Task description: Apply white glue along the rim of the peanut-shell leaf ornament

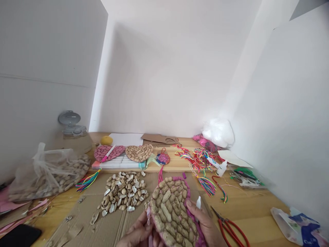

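My right hand (pixel 205 219) grips the edge of a board covered with peanut shells (pixel 172 209), its thumb on the front. Most shells are natural tan; those along the right and top edge are pink and purple. At the board's left edge, my left hand (pixel 138 233) is closed around a slim, pinkish, pen-like thing (pixel 148 214), its lower part hidden by the fingers. Behind the left hand lies a pile of loose peanut shells (pixel 124 190) on a cardboard sheet (pixel 87 209). A white nozzle tip (pixel 198 202) shows just beyond my right hand.
Red-handled pliers (pixel 231 230) lie at right, near a plastic packet (pixel 298 226). Further back are coloured cords (pixel 200 159), a glue bottle (pixel 221 168), a pink shell heart (pixel 109 152) and a tan one (pixel 138 152). A bag of peanuts (pixel 51 175) and a phone (pixel 22 235) sit left.
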The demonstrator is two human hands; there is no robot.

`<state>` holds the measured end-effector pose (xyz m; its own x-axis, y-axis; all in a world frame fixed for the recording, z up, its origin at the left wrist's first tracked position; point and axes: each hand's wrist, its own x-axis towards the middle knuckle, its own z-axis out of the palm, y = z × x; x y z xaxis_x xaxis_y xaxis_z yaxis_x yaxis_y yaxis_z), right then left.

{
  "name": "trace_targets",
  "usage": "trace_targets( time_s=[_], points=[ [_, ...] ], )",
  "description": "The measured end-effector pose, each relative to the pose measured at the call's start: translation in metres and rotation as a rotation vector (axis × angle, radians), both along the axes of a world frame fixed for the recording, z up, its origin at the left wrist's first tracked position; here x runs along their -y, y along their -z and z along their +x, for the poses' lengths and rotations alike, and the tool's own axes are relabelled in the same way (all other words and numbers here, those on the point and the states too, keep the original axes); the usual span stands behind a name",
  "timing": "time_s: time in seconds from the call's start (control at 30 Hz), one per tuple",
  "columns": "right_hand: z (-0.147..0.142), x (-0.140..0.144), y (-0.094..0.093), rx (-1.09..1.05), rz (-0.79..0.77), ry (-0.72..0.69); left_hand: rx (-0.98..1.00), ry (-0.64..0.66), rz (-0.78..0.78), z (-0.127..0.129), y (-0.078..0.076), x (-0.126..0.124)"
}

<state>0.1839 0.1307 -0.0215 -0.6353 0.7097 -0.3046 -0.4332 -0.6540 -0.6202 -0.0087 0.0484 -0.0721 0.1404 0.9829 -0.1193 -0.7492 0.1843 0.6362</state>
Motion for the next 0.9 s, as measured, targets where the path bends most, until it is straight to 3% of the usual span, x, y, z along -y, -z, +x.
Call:
trace_targets(
  time_s=[0.13, 0.43, 0.63, 0.9],
  points=[
    [0.000, 0.001, -0.008, -0.004, -0.068, -0.068, 0.189, -0.098, 0.026, 0.006, -0.006, 0.001],
    [0.000, -0.003, -0.015, 0.088, -0.143, 0.105, 0.308, -0.142, 0.000, 0.008, -0.024, 0.006],
    [-0.001, -0.005, -0.013, 0.050, -0.146, 0.172, 0.212, -0.150, -0.036, 0.011, -0.030, 0.008],
    [0.003, -0.007, -0.002, 0.073, -0.215, 0.095, 0.106, -0.104, -0.071, 0.019, -0.018, 0.010]
  ],
)
